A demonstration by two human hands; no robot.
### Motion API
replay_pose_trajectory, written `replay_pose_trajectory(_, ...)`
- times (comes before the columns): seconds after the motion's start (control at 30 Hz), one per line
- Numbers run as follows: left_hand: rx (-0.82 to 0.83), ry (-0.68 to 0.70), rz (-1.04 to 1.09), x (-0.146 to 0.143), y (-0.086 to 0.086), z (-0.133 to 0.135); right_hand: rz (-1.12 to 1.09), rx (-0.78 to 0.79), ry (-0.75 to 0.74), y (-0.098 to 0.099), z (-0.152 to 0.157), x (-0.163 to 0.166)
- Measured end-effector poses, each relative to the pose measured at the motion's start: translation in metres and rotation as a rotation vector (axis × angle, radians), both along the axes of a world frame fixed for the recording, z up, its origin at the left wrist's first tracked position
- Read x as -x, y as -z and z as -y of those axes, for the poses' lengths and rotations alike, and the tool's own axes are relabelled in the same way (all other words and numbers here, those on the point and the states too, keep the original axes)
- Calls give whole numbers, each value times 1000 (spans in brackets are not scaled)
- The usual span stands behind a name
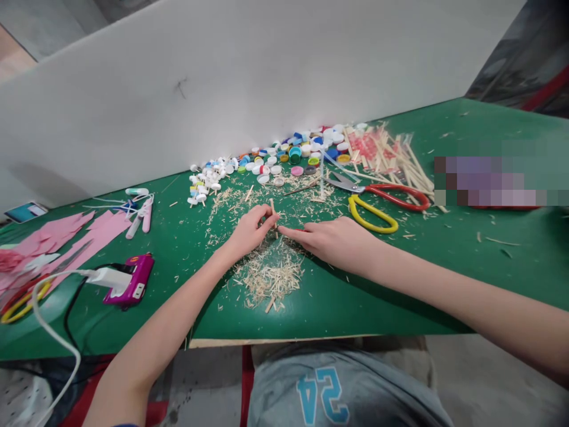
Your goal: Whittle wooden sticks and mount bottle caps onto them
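Note:
My left hand (252, 230) pinches a short wooden stick (272, 206) between thumb and fingers, the stick standing nearly upright. Close on its right, my right hand (340, 240) is closed around a thin red-handled knife (299, 230), mostly hidden by the fingers. The right forefinger reaches along the knife toward the stick, and the tip is too small to make out clearly. Below both hands lies a heap of pale wood shavings (273, 279). More shavings are scattered beyond the hands. Scissors (356, 188) with one red and one yellow handle lie spread beyond my right hand.
Many coloured bottle caps (295, 155) line the white partition (267, 71). Wooden sticks (413, 166) lie behind the scissors. Leftward on the green table (355, 308) are a purple power socket (144, 276) with cables, pink paper (106, 234) and a phone (25, 212).

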State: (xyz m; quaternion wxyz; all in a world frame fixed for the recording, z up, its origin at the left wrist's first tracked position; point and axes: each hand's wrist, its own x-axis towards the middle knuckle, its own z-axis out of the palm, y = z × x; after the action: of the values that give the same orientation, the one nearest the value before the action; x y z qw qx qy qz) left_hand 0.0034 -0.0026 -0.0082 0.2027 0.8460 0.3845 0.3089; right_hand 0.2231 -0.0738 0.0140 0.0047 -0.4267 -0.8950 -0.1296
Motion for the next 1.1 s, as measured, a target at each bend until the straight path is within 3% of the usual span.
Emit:
replay_pose_trajectory(0.43,-10,1,-2,0,-1,1,13,-66,-15,3,1,0)
replay_pose_trajectory(0.7,-15,-2,-8,0,-3,2,-58,42,-33,4,2,1)
replay_pose_trajectory(1.1,-14,5,-3,1,-2,1,-15,-52,-54,7,0,-1)
